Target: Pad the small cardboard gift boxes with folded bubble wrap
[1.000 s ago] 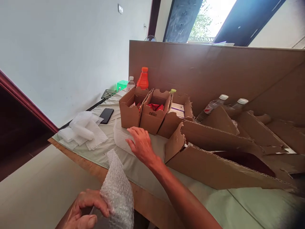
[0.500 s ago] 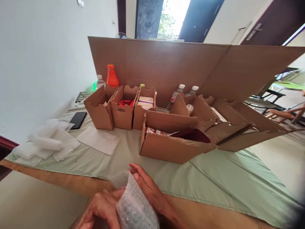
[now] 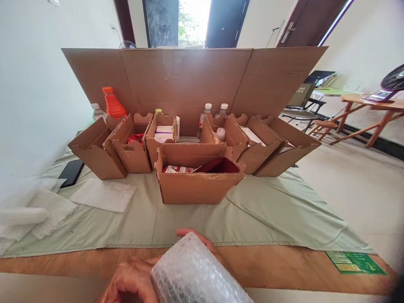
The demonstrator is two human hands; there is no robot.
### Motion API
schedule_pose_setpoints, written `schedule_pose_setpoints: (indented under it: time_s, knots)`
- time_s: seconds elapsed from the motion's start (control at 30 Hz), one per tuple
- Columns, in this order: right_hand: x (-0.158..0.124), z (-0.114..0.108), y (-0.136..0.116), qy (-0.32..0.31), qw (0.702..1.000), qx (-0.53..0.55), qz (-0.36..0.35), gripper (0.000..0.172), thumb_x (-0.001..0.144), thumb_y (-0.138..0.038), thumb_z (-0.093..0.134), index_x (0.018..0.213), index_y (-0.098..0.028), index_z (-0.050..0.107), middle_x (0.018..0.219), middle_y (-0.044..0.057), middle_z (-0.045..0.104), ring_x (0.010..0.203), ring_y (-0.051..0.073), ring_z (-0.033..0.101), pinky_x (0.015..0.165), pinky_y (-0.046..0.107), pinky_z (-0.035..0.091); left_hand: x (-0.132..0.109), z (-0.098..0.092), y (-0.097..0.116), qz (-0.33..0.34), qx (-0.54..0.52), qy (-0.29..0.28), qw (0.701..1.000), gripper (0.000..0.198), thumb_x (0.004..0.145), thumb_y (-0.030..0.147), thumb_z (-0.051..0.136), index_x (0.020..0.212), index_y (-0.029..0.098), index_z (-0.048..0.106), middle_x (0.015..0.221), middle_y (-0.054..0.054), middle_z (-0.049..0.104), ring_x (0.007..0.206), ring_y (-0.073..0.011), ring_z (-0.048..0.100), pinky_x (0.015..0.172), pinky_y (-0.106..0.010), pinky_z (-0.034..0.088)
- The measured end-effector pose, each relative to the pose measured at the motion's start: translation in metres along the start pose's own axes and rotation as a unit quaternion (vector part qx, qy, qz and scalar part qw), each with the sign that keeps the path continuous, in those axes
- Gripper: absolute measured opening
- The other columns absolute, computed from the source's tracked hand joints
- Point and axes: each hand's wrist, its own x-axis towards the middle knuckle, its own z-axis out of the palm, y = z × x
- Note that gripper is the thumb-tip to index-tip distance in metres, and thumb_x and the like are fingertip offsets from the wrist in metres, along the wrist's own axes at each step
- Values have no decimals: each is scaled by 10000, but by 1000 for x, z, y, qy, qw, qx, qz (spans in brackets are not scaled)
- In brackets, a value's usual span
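Observation:
A bubble wrap bag is between my two hands at the table's near edge, tilted with its far end up. What is inside it, if anything, cannot be made out. My left hand grips its left side with bent fingers. Behind the bag, my right hand supports the far side, mostly hidden apart from some fingers. Beyond them stands an open cardboard box holding a red and white packet and something dark red.
Several narrow cardboard boxes stand behind, before a tall cardboard panel. An orange bottle and clear bottles rise behind them. At left lie loose bubble wrap sheets and a black phone.
My view has turned right and levelled, so the boxes appear further left. The bubble wrap bag has turned and now covers more of my right hand.

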Motion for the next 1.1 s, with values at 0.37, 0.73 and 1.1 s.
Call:
schedule_pose_setpoints:
  time_s: [0.37, 0.73, 1.1]
  knots:
    - [-2, -152, -59, 189, 980, 15, 52, 535, 762, -556, 797, 1113, -174, 664, 781, 5, 617, 598, 117, 520, 526, 231, 403, 42, 18, -35, -135, 60, 21, 989, 452, 784, 672, 684, 825, 232, 781, 723, -12, 609, 671, -156, 436, 627, -263, 303]
    - [33, -229, -49, 213, 950, -228, -18, 297, 777, -420, 666, 937, -180, 739, 741, 18, 685, 682, 174, 612, 666, 305, 479, 66, 55, -47, -209, -14, -133, 969, 620, 687, 747, 737, 976, 200, 723, 781, -5, 589, 667, -137, 511, 647, -260, 345]
    - [68, -248, -37, 332, 865, -358, -115, 228, 849, -326, 615, 1017, -231, 737, 1131, 103, 753, 1085, 313, 661, 978, 501, 504, 83, 78, -54, -201, -47, -101, 973, 660, 733, 680, 759, 1146, 175, 659, 841, -5, 589, 714, -132, 506, 676, -263, 370]
